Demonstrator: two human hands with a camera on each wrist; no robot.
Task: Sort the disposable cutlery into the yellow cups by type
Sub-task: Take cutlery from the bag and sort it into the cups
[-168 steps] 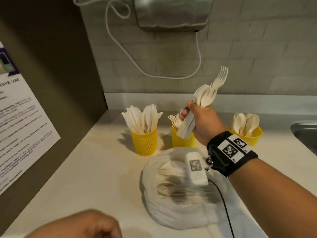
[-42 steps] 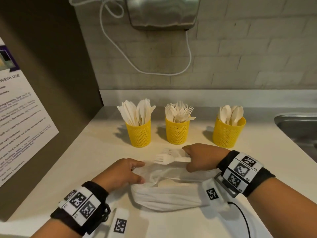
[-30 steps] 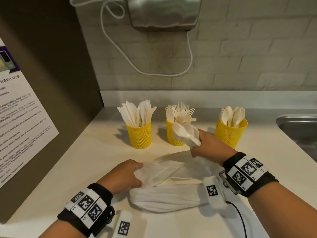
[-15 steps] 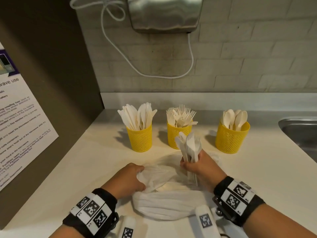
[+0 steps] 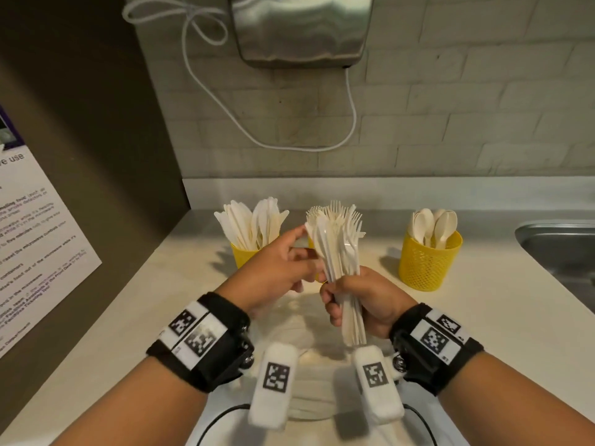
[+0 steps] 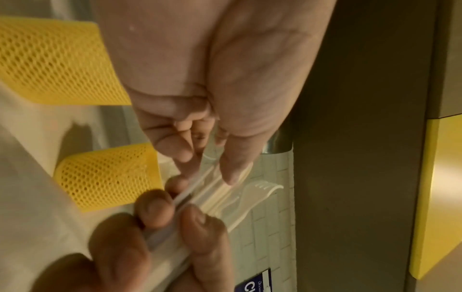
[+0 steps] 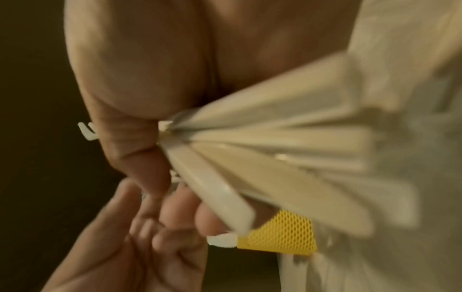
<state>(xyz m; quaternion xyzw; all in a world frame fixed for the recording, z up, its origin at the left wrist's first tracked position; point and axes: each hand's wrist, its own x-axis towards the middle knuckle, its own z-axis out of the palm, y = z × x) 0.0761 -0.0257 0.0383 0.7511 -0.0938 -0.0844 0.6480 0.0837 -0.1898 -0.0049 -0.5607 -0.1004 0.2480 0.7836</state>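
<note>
While the right hand (image 5: pixel 360 300) clamps a bundle of forks (image 5: pixel 338 249) upright above the surface (image 5: pixel 154 300), its fingers (image 6: pixel 155 205) are curled tight round the handles, thumb pressing from the other side. Left hand (image 5: pixel 277 272) is raised just beside the bundle; thumb and fingers (image 6: pixel 235 170) only partly bent, tips touching the fork stems, pinching or just touching I cannot tell. Handle ends fan out below the right fist in the right wrist view. Three yellow cups stand behind: knife cup (image 5: pixel 244 252) left, fork cup (image 6: pixel 105 177) middle, mostly hidden by the hands in the head view, spoon cup (image 5: pixel 428 262) right. White bag (image 5: pixel 302 320) lies under the hands. Sink (image 5: pixel 560 243) at far right.
</note>
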